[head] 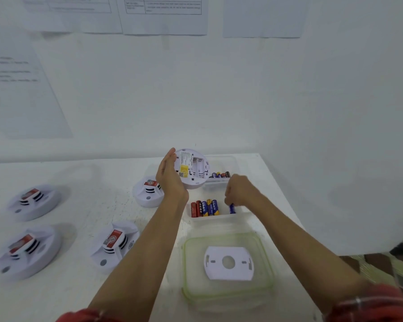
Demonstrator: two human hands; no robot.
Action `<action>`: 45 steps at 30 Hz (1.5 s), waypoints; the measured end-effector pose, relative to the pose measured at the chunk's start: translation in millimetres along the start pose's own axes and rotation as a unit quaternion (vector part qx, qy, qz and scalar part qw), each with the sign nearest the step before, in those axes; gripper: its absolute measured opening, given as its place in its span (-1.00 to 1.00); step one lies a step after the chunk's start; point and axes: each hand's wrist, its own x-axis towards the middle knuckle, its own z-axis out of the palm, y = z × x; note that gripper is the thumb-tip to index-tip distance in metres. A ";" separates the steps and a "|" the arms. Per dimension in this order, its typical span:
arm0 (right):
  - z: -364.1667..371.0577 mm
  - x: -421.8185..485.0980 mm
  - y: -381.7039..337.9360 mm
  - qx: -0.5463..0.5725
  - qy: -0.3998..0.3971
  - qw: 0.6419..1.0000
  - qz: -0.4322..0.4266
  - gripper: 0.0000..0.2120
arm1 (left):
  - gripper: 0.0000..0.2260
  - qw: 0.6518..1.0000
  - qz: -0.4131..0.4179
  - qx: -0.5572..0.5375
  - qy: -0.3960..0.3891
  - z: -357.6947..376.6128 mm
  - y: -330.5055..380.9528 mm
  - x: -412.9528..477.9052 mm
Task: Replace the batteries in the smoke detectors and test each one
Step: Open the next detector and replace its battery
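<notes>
While the left hand [170,180] cupped the upturned smoke detector [193,169] with nearly straight fingers along its rim, the right hand [239,190] pinched a blue battery [232,208], held roughly upright, in the near tray [209,218]. The empty bay lay near, up and to its left.

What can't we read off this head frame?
Head view:
- battery in right hand: mostly covered by fingers, polarity unreadable.
- smoke detector label: print too small.
- far tray's batteries: partly behind the detector.
- wall papers: blurred, cut by top edge.
</notes>
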 end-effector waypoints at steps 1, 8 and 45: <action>6.4 0.6 0.2 -0.016 -0.001 1.000 -0.011 -0.76 | -0.85 1.000 -0.001 -0.001 0.002 -0.3 0.5 1.0; -25.7 2.0 -6.4 0.065 0.021 0.996 -0.063 -0.83 | -0.86 1.000 -0.014 -0.016 0.012 -5.7 8.2 14.2; -34.3 13.3 -43.0 0.154 0.081 0.934 -0.313 -0.76 | -0.76 0.994 -0.084 -0.058 -0.032 -0.9 -4.6 40.3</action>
